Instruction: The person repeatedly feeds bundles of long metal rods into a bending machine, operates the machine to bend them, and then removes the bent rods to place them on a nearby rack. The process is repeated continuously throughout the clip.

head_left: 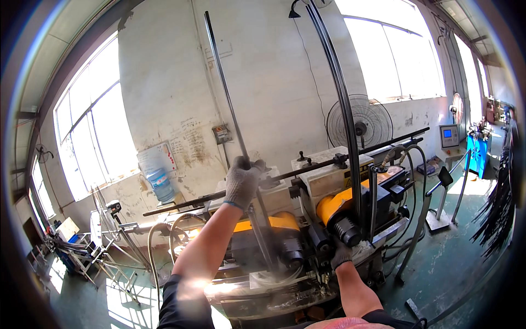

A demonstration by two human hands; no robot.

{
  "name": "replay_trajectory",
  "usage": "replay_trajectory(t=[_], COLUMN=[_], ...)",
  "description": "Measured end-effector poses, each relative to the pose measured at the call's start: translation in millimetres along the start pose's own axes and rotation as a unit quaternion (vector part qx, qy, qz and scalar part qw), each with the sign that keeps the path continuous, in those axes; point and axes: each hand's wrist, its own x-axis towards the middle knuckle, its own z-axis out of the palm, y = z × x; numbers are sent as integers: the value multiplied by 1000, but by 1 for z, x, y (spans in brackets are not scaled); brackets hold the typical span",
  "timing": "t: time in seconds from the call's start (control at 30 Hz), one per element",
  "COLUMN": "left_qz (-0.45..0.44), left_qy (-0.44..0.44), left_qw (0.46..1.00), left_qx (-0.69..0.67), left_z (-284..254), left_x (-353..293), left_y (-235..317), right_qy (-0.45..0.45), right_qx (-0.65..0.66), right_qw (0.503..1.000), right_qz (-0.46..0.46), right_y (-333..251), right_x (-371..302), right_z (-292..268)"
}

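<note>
My left hand [244, 181], in a pale knit glove, is closed around a long, thin metal tube [223, 77]. The tube rises steeply above the fist, leaning to the left, and metal lengths run on below it toward the machine. In front of me stands a double machine with orange-yellow housings [335, 204] and black ribbed cylinders [347, 232]. Low among its dark parts is my gloved right hand [341, 255], beneath the right-hand cylinder. Shadow and machine parts hide its fingers. Several dark tubes [344, 104] stand upright at the right-hand unit.
A dark horizontal bar [383, 143] crosses behind the machine. Hoses [419, 164] loop at its right side. Against the wall are a large fan [360, 129] and a blue water bottle [160, 185]. A blue cabinet [478, 156] and hanging black strips [496, 211] are farther right.
</note>
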Motion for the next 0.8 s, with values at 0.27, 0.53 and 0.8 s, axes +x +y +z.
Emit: replay_trajectory(t=[0.27,0.53,0.8], left_qz=[-27,-12,-14], left_qy=[-64,-54,-59], left_qw=[995,998,998], left_qx=[-75,5,14], left_z=[-7,-5,0], left_x=[-14,-1,-5], left_y=[31,17,26], right_qy=[9,-31,-9], right_qx=[-42,-43,-10], right_qw=[999,999,1000], right_qz=[3,3,1], right_y=[1,14,13], right_x=[1,31,17], right_z=[-24,-49,-40])
